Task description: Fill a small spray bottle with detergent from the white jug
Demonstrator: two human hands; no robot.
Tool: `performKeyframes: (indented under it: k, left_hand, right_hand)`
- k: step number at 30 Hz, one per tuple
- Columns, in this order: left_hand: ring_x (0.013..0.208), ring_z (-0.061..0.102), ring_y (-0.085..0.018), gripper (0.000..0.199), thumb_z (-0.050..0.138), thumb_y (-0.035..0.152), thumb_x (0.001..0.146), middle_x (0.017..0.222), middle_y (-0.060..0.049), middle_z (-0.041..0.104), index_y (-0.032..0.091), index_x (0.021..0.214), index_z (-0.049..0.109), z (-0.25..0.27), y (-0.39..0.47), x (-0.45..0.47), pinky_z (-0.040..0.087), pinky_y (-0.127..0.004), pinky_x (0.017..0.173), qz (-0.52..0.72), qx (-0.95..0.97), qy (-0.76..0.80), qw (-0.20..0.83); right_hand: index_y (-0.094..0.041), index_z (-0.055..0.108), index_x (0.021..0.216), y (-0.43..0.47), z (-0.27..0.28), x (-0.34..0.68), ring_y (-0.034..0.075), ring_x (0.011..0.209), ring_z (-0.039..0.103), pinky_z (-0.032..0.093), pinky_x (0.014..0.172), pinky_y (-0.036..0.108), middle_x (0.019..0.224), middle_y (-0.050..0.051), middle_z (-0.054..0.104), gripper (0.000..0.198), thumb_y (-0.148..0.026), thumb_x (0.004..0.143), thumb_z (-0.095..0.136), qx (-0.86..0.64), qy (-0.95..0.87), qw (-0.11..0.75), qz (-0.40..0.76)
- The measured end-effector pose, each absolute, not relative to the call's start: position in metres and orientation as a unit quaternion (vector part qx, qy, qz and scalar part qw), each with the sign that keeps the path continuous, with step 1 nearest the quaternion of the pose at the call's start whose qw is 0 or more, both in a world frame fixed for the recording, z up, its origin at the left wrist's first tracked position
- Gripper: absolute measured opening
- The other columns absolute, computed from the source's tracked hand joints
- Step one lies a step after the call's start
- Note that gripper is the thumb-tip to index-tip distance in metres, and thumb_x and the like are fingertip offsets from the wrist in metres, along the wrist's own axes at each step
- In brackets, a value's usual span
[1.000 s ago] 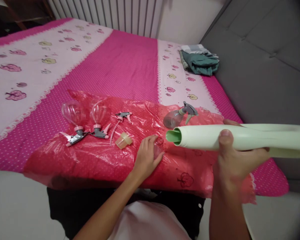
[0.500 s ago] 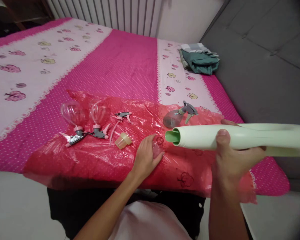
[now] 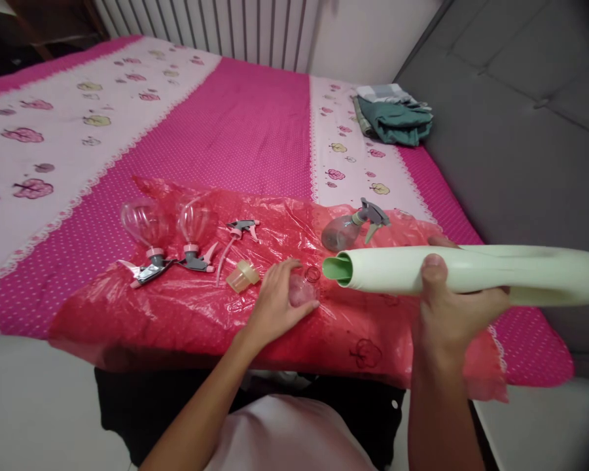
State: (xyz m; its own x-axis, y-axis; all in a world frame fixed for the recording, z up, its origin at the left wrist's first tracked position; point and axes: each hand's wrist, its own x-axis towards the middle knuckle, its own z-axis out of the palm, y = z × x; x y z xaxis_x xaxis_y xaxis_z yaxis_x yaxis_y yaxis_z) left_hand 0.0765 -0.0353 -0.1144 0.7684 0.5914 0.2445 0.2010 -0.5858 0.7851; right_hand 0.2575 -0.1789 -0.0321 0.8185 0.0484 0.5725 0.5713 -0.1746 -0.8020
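My right hand is wrapped round a pale green jug, which is held on its side with its green pouring spout pointing left. Just left of the spout, a small clear bottle stands on a red plastic sheet, its round mouth showing from above. Fingers and thumb of my left hand curve loosely round that bottle. A translucent yellowish cap lies left of this hand, and a grey and pink spray trigger with its tube lies beyond it.
Two clear spray bottles with grey and pink triggers lie at the left of the sheet. Behind the jug is a grey spray bottle. Folded cloths rest on the pink bed, beside a grey padded headboard.
My left hand has shifted slightly left and its grip looks looser, with the clear bottle slightly farther left. The jug stays nearly level, its spout almost in the same place.
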Motion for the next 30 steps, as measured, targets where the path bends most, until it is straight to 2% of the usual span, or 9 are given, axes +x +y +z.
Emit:
performKeyframes:
  k: [8, 12, 15, 19, 24, 27, 30]
  left_hand:
    - [0.129, 0.060, -0.033, 0.065, 0.081, 0.033, 0.083, 0.139, -0.012, 0.063, 0.024, 0.138, 0.048, -0.108, -0.021, 0.069, 0.042, -0.056, 0.116, 0.182, 0.882, 0.191, 0.389]
    - [0.129, 0.060, -0.036, 0.068, 0.081, 0.034, 0.078, 0.139, -0.014, 0.064, 0.021, 0.137, 0.051, -0.102, -0.020, 0.072, 0.041, -0.058, 0.116, 0.166, 0.883, 0.201, 0.389]
    - [0.128, 0.062, -0.036, 0.069, 0.079, 0.032, 0.077, 0.140, -0.014, 0.064, 0.020, 0.138, 0.050, -0.099, -0.020, 0.074, 0.046, -0.054, 0.112, 0.160, 0.882, 0.204, 0.393]
    - [0.122, 0.066, -0.033, 0.068, 0.079, 0.029, 0.074, 0.135, -0.012, 0.066, 0.020, 0.136, 0.052, -0.095, -0.019, 0.075, 0.052, -0.047, 0.107, 0.145, 0.882, 0.198, 0.403]
    - [0.121, 0.067, -0.033, 0.068, 0.080, 0.026, 0.069, 0.133, -0.012, 0.068, 0.021, 0.132, 0.054, -0.092, -0.018, 0.076, 0.053, -0.047, 0.106, 0.138, 0.884, 0.203, 0.397]
    - [0.125, 0.066, -0.033, 0.069, 0.080, 0.026, 0.069, 0.135, -0.013, 0.067, 0.020, 0.133, 0.054, -0.093, -0.018, 0.076, 0.051, -0.047, 0.109, 0.144, 0.888, 0.202, 0.388]
    - [0.125, 0.066, -0.033, 0.069, 0.079, 0.025, 0.069, 0.135, -0.012, 0.068, 0.021, 0.134, 0.054, -0.096, -0.016, 0.075, 0.050, -0.048, 0.110, 0.147, 0.893, 0.197, 0.377]
  right_hand:
    - [-0.007, 0.070, 0.102, -0.170, -0.034, 0.256, 0.026, 0.093, 0.071, 0.061, 0.092, 0.042, 0.102, 0.013, 0.069, 0.049, -0.044, 0.071, 0.079, -0.683, -0.156, 0.692, -0.175]
    - [-0.007, 0.069, 0.103, -0.169, -0.035, 0.260, 0.024, 0.091, 0.071, 0.063, 0.083, 0.037, 0.102, 0.012, 0.070, 0.059, -0.051, 0.066, 0.081, -0.667, -0.099, 0.724, -0.142]
    - [-0.007, 0.070, 0.106, -0.173, -0.036, 0.264, 0.023, 0.092, 0.070, 0.062, 0.081, 0.034, 0.107, 0.013, 0.069, 0.066, -0.057, 0.064, 0.080, -0.672, -0.059, 0.730, -0.111]
    - [-0.008, 0.071, 0.100, -0.178, -0.036, 0.265, 0.021, 0.087, 0.069, 0.059, 0.071, 0.027, 0.105, 0.012, 0.069, 0.063, -0.059, 0.064, 0.081, -0.660, -0.044, 0.746, -0.074]
    - [-0.009, 0.072, 0.094, -0.185, -0.034, 0.263, 0.018, 0.082, 0.066, 0.055, 0.061, 0.023, 0.100, 0.012, 0.069, 0.065, -0.064, 0.061, 0.083, -0.634, -0.035, 0.772, -0.036]
    - [-0.008, 0.070, 0.091, -0.188, -0.031, 0.263, 0.017, 0.079, 0.065, 0.053, 0.058, 0.021, 0.096, 0.011, 0.069, 0.071, -0.066, 0.053, 0.086, -0.618, -0.020, 0.786, -0.025]
    - [-0.006, 0.069, 0.090, -0.188, -0.026, 0.263, 0.016, 0.076, 0.064, 0.052, 0.057, 0.020, 0.094, 0.010, 0.068, 0.075, -0.061, 0.043, 0.092, -0.609, -0.028, 0.793, -0.002]
